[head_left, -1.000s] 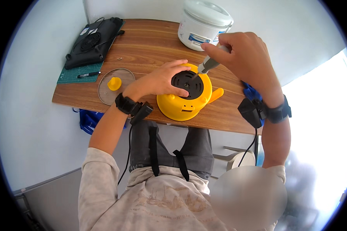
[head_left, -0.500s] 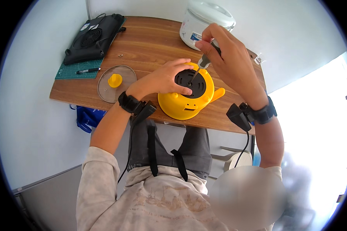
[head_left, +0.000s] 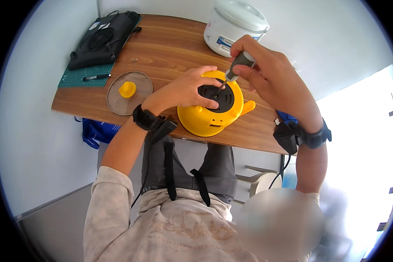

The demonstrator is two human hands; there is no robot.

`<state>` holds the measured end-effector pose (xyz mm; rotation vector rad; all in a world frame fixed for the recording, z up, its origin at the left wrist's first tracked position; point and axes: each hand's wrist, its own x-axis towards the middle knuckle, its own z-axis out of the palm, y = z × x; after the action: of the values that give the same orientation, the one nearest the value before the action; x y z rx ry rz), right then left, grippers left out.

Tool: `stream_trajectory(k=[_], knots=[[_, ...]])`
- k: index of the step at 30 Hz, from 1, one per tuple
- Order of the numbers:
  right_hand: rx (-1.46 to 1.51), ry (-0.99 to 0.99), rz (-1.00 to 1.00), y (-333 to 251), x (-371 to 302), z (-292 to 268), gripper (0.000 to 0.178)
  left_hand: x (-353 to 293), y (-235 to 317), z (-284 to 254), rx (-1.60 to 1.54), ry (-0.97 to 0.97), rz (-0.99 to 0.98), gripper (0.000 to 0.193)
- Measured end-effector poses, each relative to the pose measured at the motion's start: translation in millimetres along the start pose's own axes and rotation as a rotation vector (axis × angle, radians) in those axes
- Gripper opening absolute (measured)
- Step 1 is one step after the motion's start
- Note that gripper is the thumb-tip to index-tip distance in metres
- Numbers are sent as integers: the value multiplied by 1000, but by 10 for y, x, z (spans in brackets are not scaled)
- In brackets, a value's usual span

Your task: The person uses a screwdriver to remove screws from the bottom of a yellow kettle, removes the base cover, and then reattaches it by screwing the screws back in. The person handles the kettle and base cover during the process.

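A yellow pot (head_left: 192, 121) lies bottom up near the table's front edge, its stubby handle pointing right. A round black base plate (head_left: 226, 104) with slots faces upward. My left hand (head_left: 185, 91) grips the pot from the left, thumb on the plate, one finger reaching beside the screwdriver shaft. In my right hand (head_left: 277, 72) is a screwdriver (head_left: 242, 63) with a grey and white handle, tilted, its tip at the middle of the plate. Whether the tip sits in a screw is too small to tell.
Left of the pot lies a clear round lid (head_left: 140, 103) with a yellow knob (head_left: 127, 89). Beyond it are small metal bits (head_left: 134, 60), a green cutting mat (head_left: 76, 78), a black pen (head_left: 97, 77) and a black fan unit (head_left: 98, 43). A white rice cooker (head_left: 218, 28) stands at the back.
My right hand has moved right and slightly nearer, and its grip on the screwdriver handle has turned. One finger of my left hand now stretches toward the shaft. The pot stays in place.
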<state>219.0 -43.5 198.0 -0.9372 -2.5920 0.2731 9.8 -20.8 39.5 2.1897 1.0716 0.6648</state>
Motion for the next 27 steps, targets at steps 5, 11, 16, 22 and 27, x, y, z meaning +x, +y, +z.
stream_trajectory(k=[5, 11, 16, 22, 27], knots=[[-310, 187, 12, -29, 30, 106, 26, 11, -56, 10, 12, -6, 26, 44], [-479, 207, 102, -98, 77, 108, 24, 16, -100, 45, 14, 11, 17, 42], [-101, 180, -15, 71, 112, 117, 13, 4, -61, 12, -2, 1, 21, 42], [-81, 94, 134, 68, 102, 74, 12, 34, -115, 43, -17, -11, 32, 49], [-118, 155, 32, 121, 53, 98, 12, 19, -113, 39, -28, -9, 42, 47]])
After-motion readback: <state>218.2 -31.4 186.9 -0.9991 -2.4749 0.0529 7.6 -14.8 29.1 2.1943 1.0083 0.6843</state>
